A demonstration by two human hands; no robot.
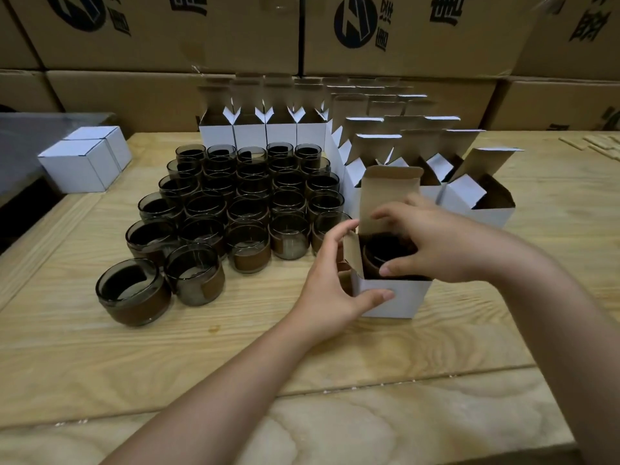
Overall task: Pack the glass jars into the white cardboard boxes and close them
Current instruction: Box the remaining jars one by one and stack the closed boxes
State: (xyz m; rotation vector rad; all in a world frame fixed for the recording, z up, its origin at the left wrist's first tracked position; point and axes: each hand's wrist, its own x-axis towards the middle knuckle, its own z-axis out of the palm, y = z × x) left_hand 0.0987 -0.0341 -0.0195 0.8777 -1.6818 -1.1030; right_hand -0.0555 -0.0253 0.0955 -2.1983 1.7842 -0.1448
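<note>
Watching the head cam feed, and honestly we're barely into this one. The box in hand sits at about 4 o'clock from the middle of the wooden table. It's upright, with its tall lid flap standing up and the side flaps out. There's already a jar down inside it, so for this box only the closing is left.

The left hand grips the box from its 9 o'clock side, thumb pressed on the front face and fingers curled up over the left flap. The right hand is spread over the opening, thumb at the near rim and fingertips up against the lid flap. I can't tell if it's actually pinching the flap or just resting there.

Done so far, as far as I can see: at least two closed boxes out at 9 o'clock by the table's left edge. Still to do: the loose jars, roughly thirty of them, packed rim to rim at 10 o'clock. The open boxes run from 12 round to 2 o'clock, flaps up, and from this angle I can't say whether any hold a jar. Brown cartons are stacked behind the table.
</note>
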